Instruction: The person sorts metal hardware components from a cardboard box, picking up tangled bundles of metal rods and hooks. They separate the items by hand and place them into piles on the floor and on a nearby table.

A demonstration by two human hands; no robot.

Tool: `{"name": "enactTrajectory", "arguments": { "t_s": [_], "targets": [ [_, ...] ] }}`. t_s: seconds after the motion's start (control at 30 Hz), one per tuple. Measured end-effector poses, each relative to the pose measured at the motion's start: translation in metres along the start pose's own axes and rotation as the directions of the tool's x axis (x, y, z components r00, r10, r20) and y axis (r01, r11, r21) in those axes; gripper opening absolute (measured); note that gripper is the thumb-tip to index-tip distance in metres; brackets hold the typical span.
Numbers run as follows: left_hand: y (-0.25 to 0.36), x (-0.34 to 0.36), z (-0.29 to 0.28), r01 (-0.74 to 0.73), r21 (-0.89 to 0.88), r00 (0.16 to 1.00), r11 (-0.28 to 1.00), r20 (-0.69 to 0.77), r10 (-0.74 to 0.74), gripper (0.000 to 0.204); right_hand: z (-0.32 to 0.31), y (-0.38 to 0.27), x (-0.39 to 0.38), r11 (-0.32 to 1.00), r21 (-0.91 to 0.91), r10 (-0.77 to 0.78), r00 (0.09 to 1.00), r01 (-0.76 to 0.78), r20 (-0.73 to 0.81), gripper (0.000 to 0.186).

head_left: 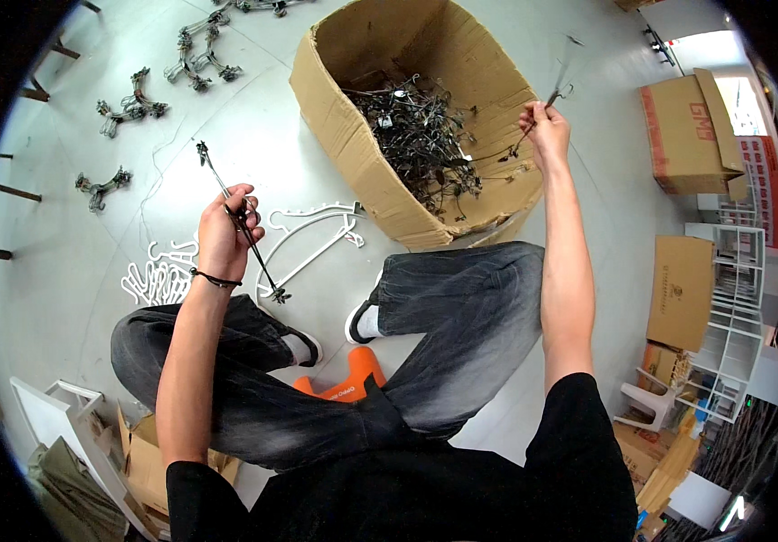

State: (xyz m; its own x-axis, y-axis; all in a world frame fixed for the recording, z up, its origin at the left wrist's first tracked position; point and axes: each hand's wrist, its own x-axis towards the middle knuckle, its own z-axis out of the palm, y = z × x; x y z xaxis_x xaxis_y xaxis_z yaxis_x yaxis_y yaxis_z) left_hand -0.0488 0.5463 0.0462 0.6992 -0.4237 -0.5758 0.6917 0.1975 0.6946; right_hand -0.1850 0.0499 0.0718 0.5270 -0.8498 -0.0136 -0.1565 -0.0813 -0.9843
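My left hand (226,226) is closed around dark clip hangers (269,273), whose thin bars and end clips stick out above and below the fist. How many it grips I cannot tell. My right hand (547,131), raised over the right rim of a large cardboard box (335,117), pinches another clip hanger (525,140) near its hook. One end of that hanger is blurred, and a clip hangs inside the box edge. A tangled heap of dark clip hangers (412,135) lies in the box.
White plastic hangers (303,257) lie on the floor, with several more piled at the left (161,275). Bundles of clip hangers (104,188) are spread at the far left. An orange stool (353,379) is between my legs. Cartons (692,131) and a white rack (737,307) line the right side.
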Motion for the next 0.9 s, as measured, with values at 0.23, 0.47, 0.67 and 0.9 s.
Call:
{"name": "enactTrajectory", "arguments": {
  "t_s": [0.23, 0.47, 0.67, 0.9],
  "targets": [
    [0.000, 0.000, 0.002, 0.004, 0.019, 1.000, 1.000, 0.017, -0.004, 0.017, -0.023, 0.027, 0.017, 0.830, 0.450, 0.291, 0.944, -0.329, 0.152, 0.044],
    [0.000, 0.001, 0.002, 0.008, 0.006, 0.999, 1.000, 0.032, -0.008, 0.017, -0.012, 0.053, -0.011, 0.699, 0.045, 0.658, 0.667, -0.713, 0.348, 0.043],
    [-0.002, 0.001, 0.000, 0.010, 0.008, 1.000, 1.000, 0.029, -0.010, 0.016, 0.005, 0.049, -0.031, 0.582, 0.475, 0.422, 0.744, -0.660, 0.517, 0.041],
    [-0.002, 0.004, 0.010, 0.016, 0.003, 1.000, 1.000, 0.008, -0.016, 0.015, 0.020, 0.065, -0.028, 0.531, 0.746, 0.376, 0.901, -0.401, 0.216, 0.049]
  ]
}}
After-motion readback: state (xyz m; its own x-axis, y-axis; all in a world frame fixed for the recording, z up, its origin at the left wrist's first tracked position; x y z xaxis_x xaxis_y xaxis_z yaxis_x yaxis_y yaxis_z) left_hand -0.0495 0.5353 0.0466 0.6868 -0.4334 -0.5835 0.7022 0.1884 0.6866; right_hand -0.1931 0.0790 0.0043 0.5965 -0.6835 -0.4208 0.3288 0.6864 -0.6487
